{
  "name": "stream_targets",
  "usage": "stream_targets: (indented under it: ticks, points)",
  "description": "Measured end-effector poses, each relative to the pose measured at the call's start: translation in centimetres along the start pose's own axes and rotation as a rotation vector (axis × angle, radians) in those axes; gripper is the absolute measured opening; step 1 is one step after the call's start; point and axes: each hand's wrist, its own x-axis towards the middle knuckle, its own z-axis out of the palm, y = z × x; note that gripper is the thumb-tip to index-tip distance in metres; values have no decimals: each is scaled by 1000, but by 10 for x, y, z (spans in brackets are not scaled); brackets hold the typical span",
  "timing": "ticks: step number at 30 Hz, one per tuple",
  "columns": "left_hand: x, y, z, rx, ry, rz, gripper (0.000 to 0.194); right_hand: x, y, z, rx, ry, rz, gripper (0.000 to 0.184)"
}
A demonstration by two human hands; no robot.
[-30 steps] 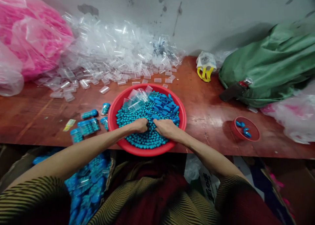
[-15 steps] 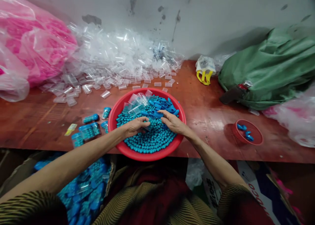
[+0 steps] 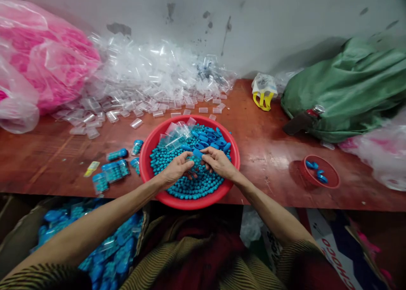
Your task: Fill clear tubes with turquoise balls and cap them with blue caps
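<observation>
A red basin (image 3: 149, 139) at the table's front edge holds a heap of small teal beads (image 3: 190, 184), several blue caps (image 3: 212, 137) at its far right and a few clear plastic tubes (image 3: 177, 131) at its far left. Both my hands hover over the beads in the middle. My left hand (image 3: 177, 169) has its fingers curled around a clear tube filled with beads. My right hand (image 3: 218, 161) pinches a blue cap (image 3: 197, 153) at the tube's end, fingertips meeting those of the left hand.
A large pile of empty clear tubes (image 3: 152, 78) covers the back of the red-brown table (image 3: 266, 146). Filled blue-capped tubes (image 3: 114, 167) lie left of the basin, more in a box (image 3: 104, 247) below. A small red basket (image 3: 320, 173) with caps, a green bag (image 3: 345, 91) and pink bags (image 3: 41, 57) flank the area.
My hands rose out of the beads, where they were pressed together, and now hold a tube and a blue cap between them above the heap.
</observation>
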Motion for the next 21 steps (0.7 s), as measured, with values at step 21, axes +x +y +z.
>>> stream_targets:
  ticks: [21]
  points:
    - [-15, 4, 4, -7, 21, 39, 73, -13, -9, 1, -407, 188, -411, 20]
